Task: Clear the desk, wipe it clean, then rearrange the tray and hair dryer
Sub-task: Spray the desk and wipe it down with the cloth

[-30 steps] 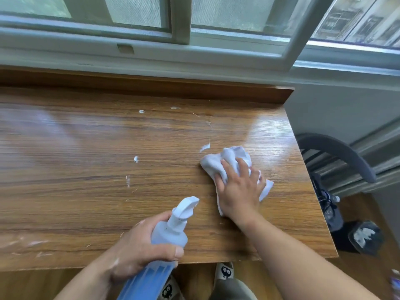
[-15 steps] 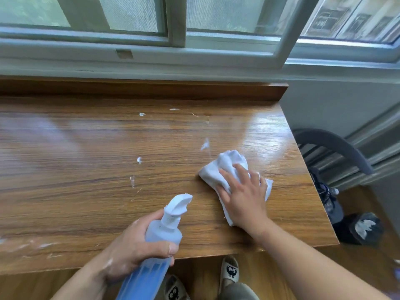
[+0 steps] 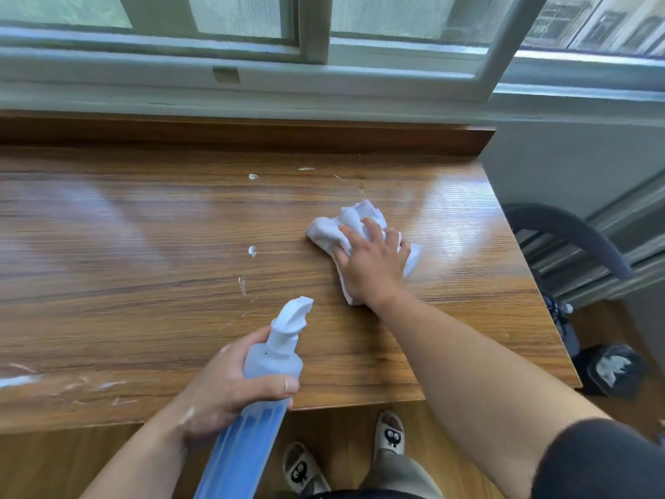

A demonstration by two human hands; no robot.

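On table (image 3: 144, 246), right side: right hand (image 3: 372, 266) spread, pressing cloth (image 3: 345, 225). Near edge: left hand (image 3: 223, 387) grips spray bottle (image 3: 270, 361).

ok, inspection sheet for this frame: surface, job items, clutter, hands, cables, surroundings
Surface: wooden desk, glossy, white smears front-left.
Job's things: white cloth bunched on desk; spray bottle; tray, hair dryer not in view.
Clutter: small white blobs mid-desk.
Grippers: left hand grips spray bottle; right hand presses cloth.
Cables: dark tangle right of desk, possibly cords.
Surroundings: window behind; chair right; slippers below.
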